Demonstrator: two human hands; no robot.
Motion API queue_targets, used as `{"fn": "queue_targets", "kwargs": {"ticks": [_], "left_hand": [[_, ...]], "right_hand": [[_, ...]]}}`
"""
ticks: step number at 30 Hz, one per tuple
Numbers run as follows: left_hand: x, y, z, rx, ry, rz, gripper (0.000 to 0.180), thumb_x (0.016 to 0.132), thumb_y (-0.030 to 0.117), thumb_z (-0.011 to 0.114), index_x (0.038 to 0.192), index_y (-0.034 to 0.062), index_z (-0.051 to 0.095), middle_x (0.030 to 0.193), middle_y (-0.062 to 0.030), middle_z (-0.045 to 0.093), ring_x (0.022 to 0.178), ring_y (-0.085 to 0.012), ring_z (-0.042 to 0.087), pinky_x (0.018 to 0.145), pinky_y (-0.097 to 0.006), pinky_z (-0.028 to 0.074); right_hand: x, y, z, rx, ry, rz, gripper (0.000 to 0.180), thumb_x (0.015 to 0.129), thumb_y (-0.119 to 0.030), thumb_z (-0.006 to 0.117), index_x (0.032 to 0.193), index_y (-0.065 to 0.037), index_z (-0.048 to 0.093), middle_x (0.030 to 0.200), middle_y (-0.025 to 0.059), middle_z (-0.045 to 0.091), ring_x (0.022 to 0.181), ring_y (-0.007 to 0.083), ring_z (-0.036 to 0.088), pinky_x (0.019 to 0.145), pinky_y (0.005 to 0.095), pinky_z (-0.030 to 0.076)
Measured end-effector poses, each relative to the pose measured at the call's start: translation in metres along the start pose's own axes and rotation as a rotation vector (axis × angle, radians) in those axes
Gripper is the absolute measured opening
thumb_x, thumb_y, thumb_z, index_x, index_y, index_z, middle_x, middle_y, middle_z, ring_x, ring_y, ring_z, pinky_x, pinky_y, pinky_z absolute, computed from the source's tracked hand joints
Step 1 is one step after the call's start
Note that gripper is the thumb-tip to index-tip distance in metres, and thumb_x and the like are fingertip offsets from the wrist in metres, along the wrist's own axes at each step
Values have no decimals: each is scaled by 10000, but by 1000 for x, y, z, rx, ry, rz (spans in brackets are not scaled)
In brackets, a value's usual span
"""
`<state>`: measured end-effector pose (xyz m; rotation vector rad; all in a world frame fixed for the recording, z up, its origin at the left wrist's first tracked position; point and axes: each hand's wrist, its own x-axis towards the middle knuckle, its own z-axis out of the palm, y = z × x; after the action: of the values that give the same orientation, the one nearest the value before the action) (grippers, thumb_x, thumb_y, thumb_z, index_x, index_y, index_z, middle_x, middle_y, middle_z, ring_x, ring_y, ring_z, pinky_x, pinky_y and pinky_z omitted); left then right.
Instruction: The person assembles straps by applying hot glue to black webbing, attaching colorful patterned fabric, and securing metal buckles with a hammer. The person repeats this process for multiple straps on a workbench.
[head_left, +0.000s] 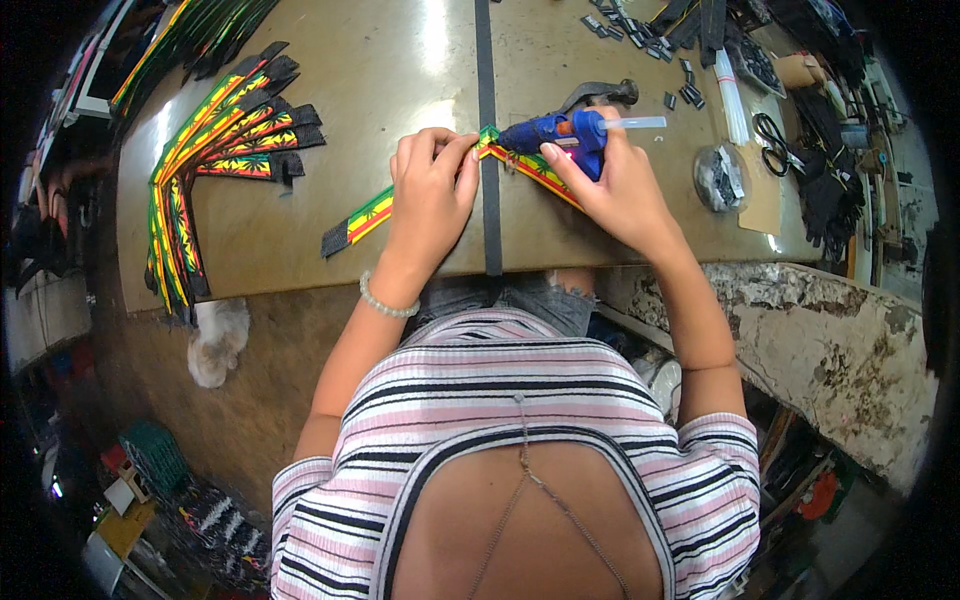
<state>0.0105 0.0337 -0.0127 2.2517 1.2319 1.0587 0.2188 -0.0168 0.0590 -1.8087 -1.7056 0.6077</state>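
Observation:
A blue hot glue gun (590, 150) with a pale glue stick out of its back is gripped in my right hand (630, 195). Its nozzle points left, at the folded middle of a green, yellow and red patterned strap (370, 217). My left hand (430, 190) pinches the strap close to that nozzle, thumb and forefinger together. One dark-tipped end of the strap sticks out left of my left hand; the other part runs down to the right, under my right hand. Whether the nozzle touches the strap, I cannot tell.
A bundle of folded matching straps (185, 185) lies at left, more straps (190, 50) behind it. Beyond the glue gun is a hammer (605, 93). Right: small black pieces (690, 95), glue sticks (731, 100), scissors (775, 145), a clear container (718, 180). A dark band (490, 220) crosses the table.

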Motion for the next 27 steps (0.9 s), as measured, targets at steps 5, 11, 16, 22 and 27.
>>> {"fn": "queue_targets", "kwargs": {"ticks": [5, 11, 16, 22, 27], "left_hand": [[0, 0, 1, 15, 5, 4, 210, 881, 105, 693, 1083, 61, 733, 1019, -106, 634, 984, -287, 564, 884, -395, 446], [-1, -2, 3, 11, 24, 27, 205, 858, 95, 693, 1057, 60, 726, 1004, -90, 624, 974, -278, 555, 871, -410, 437], [0, -2, 4, 19, 31, 27, 205, 855, 96, 695, 1054, 58, 727, 1006, -95, 626, 983, -287, 561, 879, -411, 441], [1, 1, 1, 23, -13, -6, 203, 875, 81, 681, 1073, 60, 719, 1007, -126, 601, 974, -299, 562, 892, -408, 455], [2, 5, -3, 18, -59, -18, 203, 918, 93, 658, 1107, 35, 703, 1029, -147, 584, 997, -304, 548, 905, -397, 450]], "right_hand": [[-15, -7, -3, -11, -35, 37, 502, 922, -426, 678, 1171, -37, 483, 823, 252, 694, 757, 461, 684, 673, 494, 539], [-27, -8, -2, -7, -39, 16, 472, 923, -414, 681, 1151, -43, 497, 788, 248, 685, 723, 471, 673, 639, 497, 534], [-37, -6, -18, 66, -132, 105, 463, 907, -343, 737, 1181, -32, 530, 902, 151, 717, 719, 231, 693, 670, 335, 533], [-64, 102, -113, -7, 851, 384, 404, 987, -386, 645, 1121, -12, 572, 891, 60, 687, 756, 139, 630, 686, 326, 514], [-106, 239, -154, -381, 1162, 629, 587, 1001, -507, 531, 1142, 63, 559, 965, 253, 696, 898, 429, 670, 818, 503, 503]]}}
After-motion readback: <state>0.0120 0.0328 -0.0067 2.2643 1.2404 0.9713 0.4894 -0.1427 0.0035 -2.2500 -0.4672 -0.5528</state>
